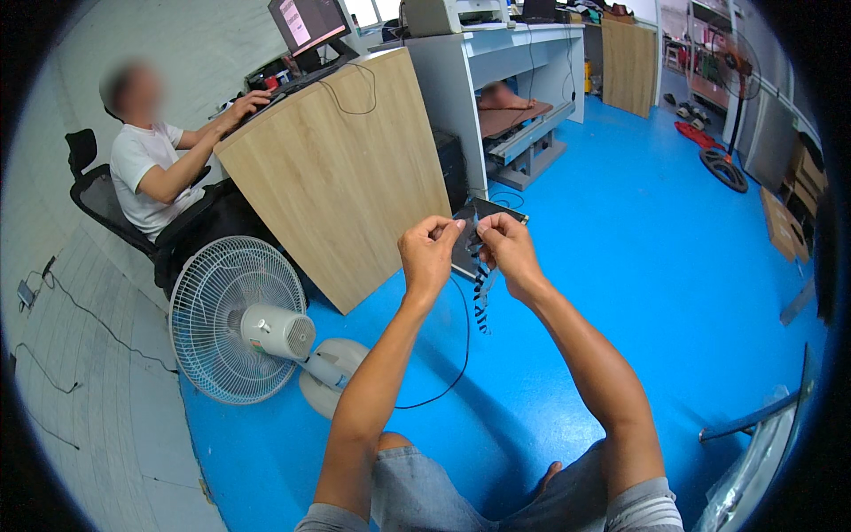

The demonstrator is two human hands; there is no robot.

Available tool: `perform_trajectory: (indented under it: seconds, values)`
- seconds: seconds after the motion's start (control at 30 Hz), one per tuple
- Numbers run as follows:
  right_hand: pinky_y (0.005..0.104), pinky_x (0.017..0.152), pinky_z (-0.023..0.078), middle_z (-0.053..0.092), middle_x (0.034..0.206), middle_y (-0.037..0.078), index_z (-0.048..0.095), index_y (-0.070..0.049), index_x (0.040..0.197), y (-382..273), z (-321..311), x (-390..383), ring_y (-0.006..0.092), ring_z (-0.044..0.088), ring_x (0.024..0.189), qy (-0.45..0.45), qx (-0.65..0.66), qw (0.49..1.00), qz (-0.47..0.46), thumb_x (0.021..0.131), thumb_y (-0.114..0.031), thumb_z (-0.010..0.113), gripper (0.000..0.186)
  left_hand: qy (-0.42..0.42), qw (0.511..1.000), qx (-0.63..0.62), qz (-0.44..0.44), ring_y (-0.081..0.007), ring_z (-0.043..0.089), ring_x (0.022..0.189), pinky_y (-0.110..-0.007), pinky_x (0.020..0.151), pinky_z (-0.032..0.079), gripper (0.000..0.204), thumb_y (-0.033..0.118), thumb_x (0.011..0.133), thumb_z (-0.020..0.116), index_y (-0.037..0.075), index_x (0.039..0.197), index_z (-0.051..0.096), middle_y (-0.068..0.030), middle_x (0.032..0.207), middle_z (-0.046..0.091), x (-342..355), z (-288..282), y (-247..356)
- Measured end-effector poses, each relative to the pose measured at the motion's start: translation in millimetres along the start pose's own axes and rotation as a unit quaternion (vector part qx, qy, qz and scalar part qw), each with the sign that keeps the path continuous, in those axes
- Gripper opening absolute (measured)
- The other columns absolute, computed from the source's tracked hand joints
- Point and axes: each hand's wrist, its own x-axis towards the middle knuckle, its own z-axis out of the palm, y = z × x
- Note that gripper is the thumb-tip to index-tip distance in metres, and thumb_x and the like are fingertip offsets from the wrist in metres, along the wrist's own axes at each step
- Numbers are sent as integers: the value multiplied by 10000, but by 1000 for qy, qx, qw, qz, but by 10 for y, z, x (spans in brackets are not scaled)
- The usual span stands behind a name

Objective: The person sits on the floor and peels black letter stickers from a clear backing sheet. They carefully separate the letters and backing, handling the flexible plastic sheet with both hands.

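Observation:
Both of my arms are stretched out in front of me over the blue floor, the hands raised close together. My right hand is closed in a pinch on the upper end of a dark, thin strip. That strip dangles below the fingers, with several short black pieces along it and clear-looking parts between. Just left of it, my left hand is pinched too, thumb against forefinger. Whatever lies between those fingertips is too small to make out. A black flat case on the floor shows behind the hands.
A white standing fan is at the left, its cable curving over the floor. Behind it a person sits at a wood-panelled desk. Another person's bare limb shows under the far desk. Cartons line the right.

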Motion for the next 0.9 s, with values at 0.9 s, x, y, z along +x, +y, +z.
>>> perform_trajectory:
  seconds: [0.9]
  values:
    - [242,463,272,446,554,-46,515,-100,613,-67,-141,41,52,386,496,-103,13,994,-21,876,-154,670,310,64,990,-110,-65,-39,379,548,-250,483,259,184,138,835,776,-25,773,718,69,599,478,203,-260,-136]
